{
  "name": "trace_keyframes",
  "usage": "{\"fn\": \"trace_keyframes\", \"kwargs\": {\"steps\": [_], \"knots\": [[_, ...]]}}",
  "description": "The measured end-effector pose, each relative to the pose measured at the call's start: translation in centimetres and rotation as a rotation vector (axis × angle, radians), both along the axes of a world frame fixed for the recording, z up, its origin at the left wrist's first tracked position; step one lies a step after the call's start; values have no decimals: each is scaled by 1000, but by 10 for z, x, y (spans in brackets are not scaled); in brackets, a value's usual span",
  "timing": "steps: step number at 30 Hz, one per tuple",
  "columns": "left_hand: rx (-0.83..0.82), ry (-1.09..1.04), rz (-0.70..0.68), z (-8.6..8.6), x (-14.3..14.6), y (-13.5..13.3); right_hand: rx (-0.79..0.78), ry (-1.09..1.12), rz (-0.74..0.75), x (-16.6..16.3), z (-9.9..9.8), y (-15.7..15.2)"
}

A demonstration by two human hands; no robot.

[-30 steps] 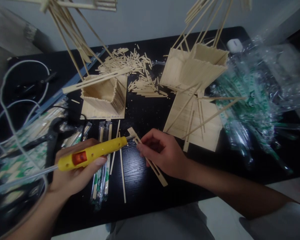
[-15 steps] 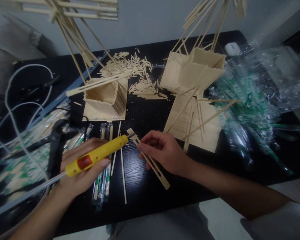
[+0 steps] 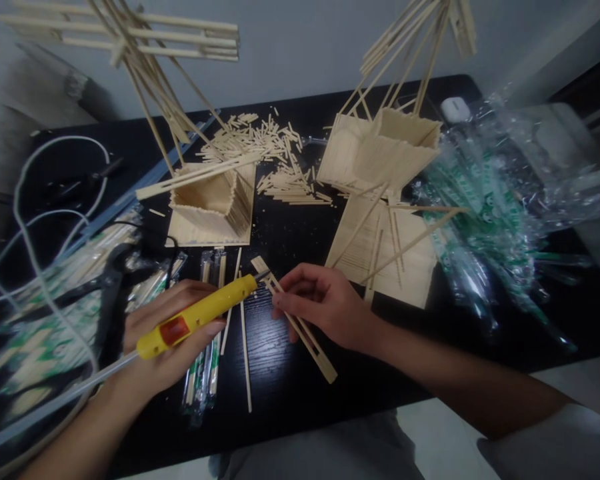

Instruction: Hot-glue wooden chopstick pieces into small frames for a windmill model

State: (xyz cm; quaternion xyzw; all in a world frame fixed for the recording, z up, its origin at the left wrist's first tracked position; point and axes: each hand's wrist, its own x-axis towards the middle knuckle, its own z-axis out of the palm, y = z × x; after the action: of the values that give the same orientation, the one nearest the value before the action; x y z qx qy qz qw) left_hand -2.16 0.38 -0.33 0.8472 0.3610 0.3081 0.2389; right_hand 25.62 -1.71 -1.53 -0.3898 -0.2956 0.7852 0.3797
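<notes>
My left hand (image 3: 173, 320) is closed around a yellow hot glue gun (image 3: 200, 315), a long pale glue stick (image 3: 55, 393) trailing from its back end. The gun's metal nozzle touches or hovers just over the upper end of a narrow frame of joined chopsticks (image 3: 317, 353); I cannot tell which. Thumb and fingers of my right hand (image 3: 325, 300) pinch that frame near its upper part, and it slants down to the right over the black table. Between the hands lie loose chopsticks (image 3: 245, 353) and several wrapped chopsticks (image 3: 210, 340).
Behind stand two stick-built models, each with an open box: left box (image 3: 205, 200), right box (image 3: 400, 143). Cut stick pieces (image 3: 255, 140) are heaped between them. Green-printed wrappers (image 3: 490, 193) cover the right side. Pliers (image 3: 110, 287) and a white cable (image 3: 17, 193) lie left.
Both hands, the glue gun and the chopstick frame keep nearly the same positions relative to each other. The whole view has shifted slightly.
</notes>
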Motion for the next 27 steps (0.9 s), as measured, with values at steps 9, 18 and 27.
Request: {"fn": "trace_keyframes", "kwargs": {"steps": [9,18,27], "knots": [[14,20,69,-2,-5,-2,-58,62,4,0,3,1],[7,53,39,-4,-2,-7,-23,48,36,1,4,1],[-2,16,94,-2,-2,-6,-1,60,43,1,3,-1]]}}
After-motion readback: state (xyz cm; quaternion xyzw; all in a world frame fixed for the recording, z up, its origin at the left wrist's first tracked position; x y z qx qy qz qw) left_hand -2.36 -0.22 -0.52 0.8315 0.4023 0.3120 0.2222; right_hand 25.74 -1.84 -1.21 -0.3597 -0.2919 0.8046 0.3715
